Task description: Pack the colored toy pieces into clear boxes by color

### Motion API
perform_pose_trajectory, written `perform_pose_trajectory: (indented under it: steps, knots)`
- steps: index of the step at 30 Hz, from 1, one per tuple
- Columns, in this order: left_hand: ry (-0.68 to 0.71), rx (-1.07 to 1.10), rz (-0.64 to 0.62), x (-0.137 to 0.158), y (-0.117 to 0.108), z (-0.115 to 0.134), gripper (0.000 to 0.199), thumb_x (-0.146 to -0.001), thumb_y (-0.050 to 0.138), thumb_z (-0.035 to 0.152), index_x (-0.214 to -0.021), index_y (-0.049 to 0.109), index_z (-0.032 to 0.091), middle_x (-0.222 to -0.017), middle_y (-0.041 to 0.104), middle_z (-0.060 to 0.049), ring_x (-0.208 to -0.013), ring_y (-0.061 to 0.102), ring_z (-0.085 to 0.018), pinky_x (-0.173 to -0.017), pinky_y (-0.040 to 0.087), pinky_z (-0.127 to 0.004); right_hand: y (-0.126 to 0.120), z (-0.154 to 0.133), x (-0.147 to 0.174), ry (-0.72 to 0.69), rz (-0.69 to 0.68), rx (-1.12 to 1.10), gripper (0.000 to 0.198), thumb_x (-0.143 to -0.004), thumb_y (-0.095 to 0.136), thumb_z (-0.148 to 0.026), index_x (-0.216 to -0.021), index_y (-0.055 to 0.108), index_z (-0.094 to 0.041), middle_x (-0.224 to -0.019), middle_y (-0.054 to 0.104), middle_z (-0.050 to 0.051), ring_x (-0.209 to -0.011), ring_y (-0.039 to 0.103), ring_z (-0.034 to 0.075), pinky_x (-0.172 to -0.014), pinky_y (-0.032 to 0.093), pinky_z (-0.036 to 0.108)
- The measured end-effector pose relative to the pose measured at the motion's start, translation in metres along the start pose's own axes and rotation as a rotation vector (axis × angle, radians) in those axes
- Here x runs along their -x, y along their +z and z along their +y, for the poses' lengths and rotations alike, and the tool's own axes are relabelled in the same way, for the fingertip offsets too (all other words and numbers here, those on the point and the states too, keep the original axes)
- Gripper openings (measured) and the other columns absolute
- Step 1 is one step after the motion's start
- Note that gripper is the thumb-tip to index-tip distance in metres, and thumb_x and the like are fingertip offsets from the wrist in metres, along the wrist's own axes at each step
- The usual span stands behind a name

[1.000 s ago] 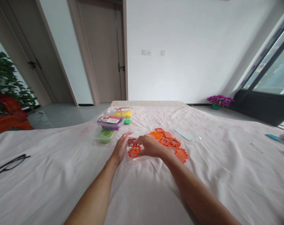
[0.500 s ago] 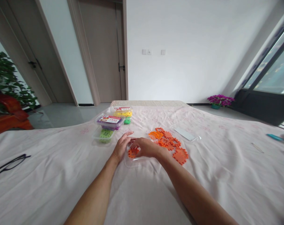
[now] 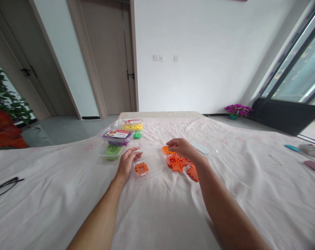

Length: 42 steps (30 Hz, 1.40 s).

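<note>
A clear plastic box lies in front of me with orange interlocking pieces in its left part. My left hand is at the box's left side, fingers stretched out and apart, seemingly touching the rim. To the right, a loose pile of flat orange toothed pieces is spread on the cloth. Over the far side of that pile is my right hand, its fingers bent with a gap between them. I see nothing held in it; its palm side is hidden.
Boxes of purple, light green and yellow pieces stand at the back left. A clear lid with a white label lies behind the pile. Glasses rest far left, a blue object far right.
My right hand has left the box and moved right, over the orange pile. Orange pieces now show uncovered in the box. My left hand stays at its left side.
</note>
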<state>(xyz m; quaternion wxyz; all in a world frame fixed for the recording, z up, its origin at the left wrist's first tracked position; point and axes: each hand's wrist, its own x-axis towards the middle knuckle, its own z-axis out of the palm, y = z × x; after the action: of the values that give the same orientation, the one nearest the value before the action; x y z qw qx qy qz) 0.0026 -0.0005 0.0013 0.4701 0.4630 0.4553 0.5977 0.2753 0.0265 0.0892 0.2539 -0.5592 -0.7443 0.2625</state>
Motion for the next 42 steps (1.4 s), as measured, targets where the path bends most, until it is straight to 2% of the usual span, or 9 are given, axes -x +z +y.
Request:
perform_pose_trajectory:
  steps: [3,7,11,18,23,25,31,35,42]
  knots:
    - [-0.003,0.0,-0.01,-0.003,-0.003,-0.005,0.042,-0.071,0.062,0.037,-0.107,0.066,0.016,-0.091,0.075,-0.009,-0.084,0.068,-0.022,-0.079,0.044,-0.032,-0.007,0.008,0.004,0.037,-0.089,0.175,0.038,-0.07,0.07,-0.024,-0.108,0.07,-0.022,-0.102,0.071,0.005,-0.089,0.065,0.02,-0.077,0.048,0.029]
    - [-0.021,0.006,-0.017,-0.004,-0.003,-0.006,0.041,-0.07,0.064,0.037,-0.105,0.067,0.016,-0.093,0.075,-0.01,-0.086,0.068,-0.022,-0.081,0.044,-0.032,-0.002,0.012,0.005,-0.028,-0.282,0.347,0.057,-0.057,0.08,-0.025,-0.113,0.069,-0.028,-0.115,0.066,0.004,-0.102,0.061,0.024,-0.084,0.046,0.031]
    - [-0.027,0.0,-0.006,-0.002,-0.002,-0.004,0.038,-0.071,0.063,0.037,-0.102,0.067,0.015,-0.093,0.075,-0.01,-0.087,0.068,-0.022,-0.082,0.044,-0.032,0.004,0.012,0.005,-0.078,-0.357,0.395,0.051,-0.056,0.079,-0.021,-0.106,0.071,-0.028,-0.11,0.067,0.003,-0.101,0.06,0.024,-0.082,0.046,0.03]
    - [-0.029,0.004,-0.009,-0.002,-0.001,0.0,0.037,-0.071,0.062,0.035,-0.1,0.068,0.014,-0.093,0.075,-0.01,-0.085,0.067,-0.022,-0.079,0.044,-0.032,-0.005,0.008,0.008,-0.049,-0.19,0.342,0.017,-0.076,0.065,-0.025,-0.089,0.076,-0.026,-0.083,0.072,0.002,-0.078,0.063,0.02,-0.07,0.044,0.026]
    - [-0.029,0.024,-0.017,-0.001,0.001,0.0,0.038,-0.071,0.063,0.035,-0.102,0.067,0.014,-0.091,0.075,-0.01,-0.084,0.066,-0.02,-0.078,0.042,-0.031,-0.001,-0.007,0.004,-0.045,0.165,0.334,0.025,-0.086,0.053,-0.026,-0.105,0.07,-0.025,-0.093,0.072,0.004,-0.083,0.063,0.018,-0.071,0.042,0.024]
    - [-0.025,0.024,-0.027,-0.001,0.001,0.0,0.038,-0.071,0.063,0.035,-0.103,0.067,0.014,-0.091,0.075,-0.01,-0.084,0.066,-0.02,-0.078,0.042,-0.03,0.004,-0.015,0.003,-0.118,0.216,0.227,0.028,-0.086,0.054,-0.026,-0.111,0.066,-0.024,-0.092,0.072,0.002,-0.082,0.064,0.017,-0.07,0.042,0.024]
    - [-0.032,0.008,-0.05,0.0,0.002,0.0,0.037,-0.073,0.062,0.035,-0.103,0.066,0.013,-0.095,0.074,-0.011,-0.084,0.065,-0.02,-0.078,0.042,-0.031,0.032,-0.03,0.006,-0.396,-0.042,0.141,0.027,-0.087,0.052,-0.022,-0.107,0.07,-0.025,-0.104,0.072,0.002,-0.092,0.065,0.016,-0.081,0.045,0.024]
    - [-0.036,0.003,-0.065,0.002,0.002,0.002,0.037,-0.074,0.06,0.034,-0.103,0.065,0.013,-0.096,0.074,-0.012,-0.085,0.065,-0.021,-0.08,0.043,-0.032,0.048,-0.028,0.005,-0.416,-0.202,0.28,0.026,-0.084,0.056,-0.019,-0.104,0.073,-0.025,-0.1,0.074,0.003,-0.09,0.066,0.018,-0.081,0.046,0.025]
    - [-0.024,-0.005,-0.066,0.001,0.002,0.001,0.038,-0.075,0.059,0.035,-0.104,0.065,0.013,-0.096,0.074,-0.012,-0.085,0.066,-0.021,-0.079,0.043,-0.033,0.048,-0.031,0.005,-0.385,-0.103,0.38,0.03,-0.084,0.056,-0.014,-0.106,0.073,-0.026,-0.102,0.074,0.005,-0.094,0.066,0.019,-0.085,0.046,0.028]
